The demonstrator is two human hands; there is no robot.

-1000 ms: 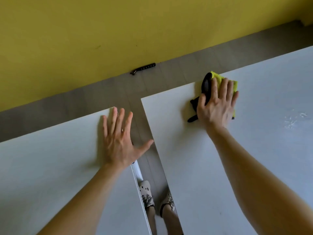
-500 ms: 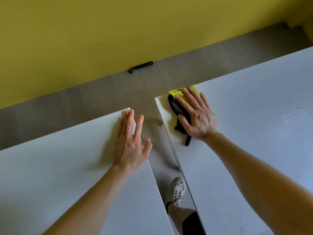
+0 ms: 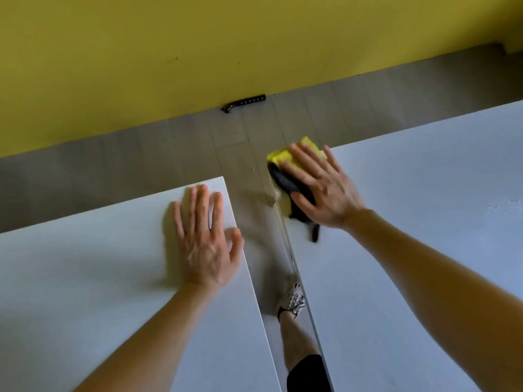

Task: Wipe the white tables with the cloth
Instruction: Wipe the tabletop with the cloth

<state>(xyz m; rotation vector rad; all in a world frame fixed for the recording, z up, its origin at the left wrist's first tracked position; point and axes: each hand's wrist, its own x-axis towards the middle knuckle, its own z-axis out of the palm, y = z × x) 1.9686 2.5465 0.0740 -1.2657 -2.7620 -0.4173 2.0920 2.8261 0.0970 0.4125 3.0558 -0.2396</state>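
Two white tables stand side by side with a narrow gap between them. My right hand [image 3: 319,188] lies flat with straight fingers on a yellow and black cloth [image 3: 285,176], pressing it onto the far left corner of the right table [image 3: 424,222]. Part of the cloth sticks out over the table's corner and edge. My left hand [image 3: 205,239] rests flat, fingers spread, near the far right corner of the left table [image 3: 85,278].
Grey floor [image 3: 240,154] shows in the gap and beyond the tables. My leg and a patterned shoe [image 3: 293,301] stand in the gap. A black strip [image 3: 244,103] lies on the floor at the foot of the yellow wall [image 3: 198,38].
My right hand has slid the cloth left along the right table's far edge to its left corner. My left hand stays flat on the left table.
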